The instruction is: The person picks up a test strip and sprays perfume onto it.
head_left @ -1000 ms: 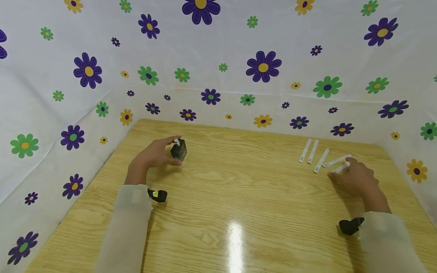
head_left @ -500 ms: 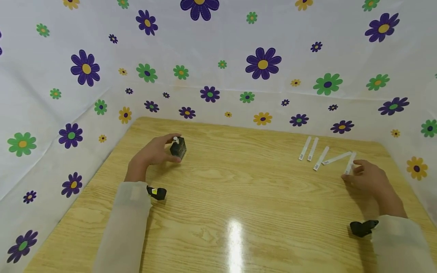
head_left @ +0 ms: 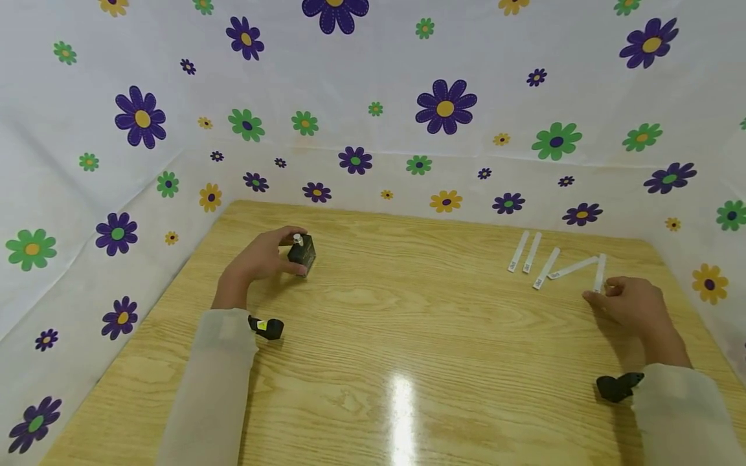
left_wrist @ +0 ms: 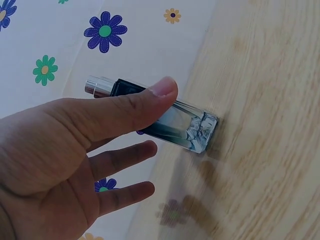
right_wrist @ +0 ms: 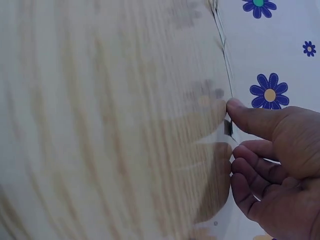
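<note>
My left hand (head_left: 262, 259) holds a dark glass perfume bottle (head_left: 302, 254) at the left of the table, upright, thumb on one side. In the left wrist view the perfume bottle (left_wrist: 200, 130) shows a silver neck and clear base; two fingers stay apart from it. At the right my right hand (head_left: 632, 307) has its thumb and fingertips down at the near end of a white paper strip (head_left: 600, 268). In the right wrist view there is a gap between the thumb (right_wrist: 240, 107) and the loosely bent fingers, with the strip's dark-marked end (right_wrist: 228, 127) between them.
Several more white strips lie left of the right hand, among them a slanted strip (head_left: 574, 268) and a steeper strip (head_left: 546, 268), each with a small printed end. A flowered cloth (head_left: 373, 139) stands behind the wooden table (head_left: 379, 323). Black wrist cameras sit on both sleeves.
The right hand has turned the rightmost strip from a slant to nearly straight and moved right with it, then drawn slightly back toward its near end. The left hand stays on the bottle.
</note>
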### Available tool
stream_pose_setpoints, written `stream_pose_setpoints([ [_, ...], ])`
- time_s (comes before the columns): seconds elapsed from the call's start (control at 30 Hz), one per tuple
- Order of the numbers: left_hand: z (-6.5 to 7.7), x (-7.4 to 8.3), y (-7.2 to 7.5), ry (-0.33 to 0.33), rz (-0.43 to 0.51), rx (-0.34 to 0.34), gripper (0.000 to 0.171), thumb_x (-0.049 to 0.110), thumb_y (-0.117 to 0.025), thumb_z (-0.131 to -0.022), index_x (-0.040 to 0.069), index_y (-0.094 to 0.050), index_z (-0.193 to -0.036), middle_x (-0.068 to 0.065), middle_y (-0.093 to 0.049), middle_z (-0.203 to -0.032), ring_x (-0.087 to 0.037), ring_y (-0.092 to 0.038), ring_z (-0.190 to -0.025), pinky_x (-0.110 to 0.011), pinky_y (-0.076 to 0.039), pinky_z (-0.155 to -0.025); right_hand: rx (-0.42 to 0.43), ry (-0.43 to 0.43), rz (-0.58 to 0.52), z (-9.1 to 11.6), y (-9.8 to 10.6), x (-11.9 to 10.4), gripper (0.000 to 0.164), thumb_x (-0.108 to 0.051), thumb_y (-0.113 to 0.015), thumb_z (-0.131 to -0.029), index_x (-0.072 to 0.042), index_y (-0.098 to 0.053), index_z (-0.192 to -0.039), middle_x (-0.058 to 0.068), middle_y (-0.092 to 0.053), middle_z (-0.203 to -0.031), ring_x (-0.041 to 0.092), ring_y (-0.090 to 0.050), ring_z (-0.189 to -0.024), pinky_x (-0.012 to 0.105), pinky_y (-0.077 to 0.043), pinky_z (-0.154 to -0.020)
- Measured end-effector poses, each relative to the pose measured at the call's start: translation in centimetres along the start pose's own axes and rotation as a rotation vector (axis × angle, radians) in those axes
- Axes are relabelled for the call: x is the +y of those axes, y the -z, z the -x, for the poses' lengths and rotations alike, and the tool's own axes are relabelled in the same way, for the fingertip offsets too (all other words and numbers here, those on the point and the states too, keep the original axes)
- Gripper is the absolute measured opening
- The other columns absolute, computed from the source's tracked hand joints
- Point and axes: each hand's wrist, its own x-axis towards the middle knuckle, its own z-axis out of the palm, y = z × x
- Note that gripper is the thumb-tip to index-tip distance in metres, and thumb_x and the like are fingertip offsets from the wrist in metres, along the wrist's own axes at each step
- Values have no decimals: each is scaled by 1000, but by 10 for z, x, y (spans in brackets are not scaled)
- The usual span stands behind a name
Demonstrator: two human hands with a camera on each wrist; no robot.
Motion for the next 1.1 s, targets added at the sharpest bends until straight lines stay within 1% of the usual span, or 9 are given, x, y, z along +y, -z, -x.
stream_pose_setpoints([
  [0.07, 0, 1, 0, 5, 15, 1, 86, 24, -91, -80, 20, -45, -153, -15, -47, -155, -36, -39, -146, -58, -28, -117, 7, -16, -1, 0, 1, 2, 52, -35, -67, -101, 17, -61, -99, 37, -64, -91, 51, -58, -84, 57, -48, -75],
  [0.13, 0, 1, 0, 11, 29, 4, 86, 23, -91, -80, 20, -46, -152, -14, -47, -155, -36, -40, -145, -57, -29, -117, 7, -49, -19, 0, 2, 4, 57, -29, -67, -101, 22, -55, -122, 40, -63, -113, 57, -56, -103, 65, -45, -86],
  [0.2, 0, 1, 0, 16, 31, 4, 85, 23, -91, -80, 20, -46, -153, -14, -47, -155, -36, -40, -145, -58, -30, -117, -2, -70, -47, -1, 4, 7, 58, -22, -67, -100, 23, -48, -131, 38, -65, -112, 57, -55, -106, 65, -43, -88],
  [0.37, 0, 1, 0, 20, 30, 7, 85, 21, -91, -81, 20, -46, -152, -14, -46, -156, -36, -40, -145, -57, -30, -116, -1, -96, -108, -2, 6, 13, 59, -13, -70, -96, 23, -44, -135, 34, -68, -104, 56, -57, -105, 62, -46, -84],
  [0.6, 0, 1, 0, 7, 38, 8, 84, 21, -91, -80, 19, -47, -152, -13, -46, -155, -37, -41, -144, -57, -32, -115, -10, -176, -162, -2, 6, 15, 64, -16, -71, -96, 21, -41, -140, 37, -66, -111, 55, -57, -108, 61, -47, -84],
  [0.77, 0, 0, 0, 4, 44, 9, 84, 20, -91, -81, 18, -46, -152, -13, -47, -155, -37, -41, -144, -57, -32, -115, -37, -296, -209, -2, 8, 11, 70, -22, -69, -98, 18, -37, -146, 44, -48, -135, 58, -48, -118, 66, -42, -94],
  [0.87, -1, -1, 0, 2, 43, 5, 84, 21, -91, -81, 17, -46, -152, -14, -47, -155, -38, -41, -144, -58, -32, -115, -52, -349, -209, -3, 9, 8, 73, -25, -67, -98, 16, -33, -149, 46, -37, -143, 60, -40, -125, 68, -37, -101],
  [1.0, -1, 0, 0, 1, 39, -1, 85, 22, -91, -81, 16, -46, -153, -14, -46, -155, -38, -41, -144, -58, -32, -115, -70, -381, -212, -4, 10, 5, 79, -24, -66, -98, 15, -25, -152, 47, -26, -147, 63, -30, -132, 70, -31, -106],
  [1.1, -1, 2, 0, -2, 38, 1, 83, 22, -91, -80, 18, -48, -151, -12, -47, -154, -37, -42, -143, -57, -33, -114, -73, -378, -213, -4, 10, 4, 81, -23, -67, -98, 16, -22, -153, 48, -26, -145, 64, -30, -130, 70, -32, -105],
])
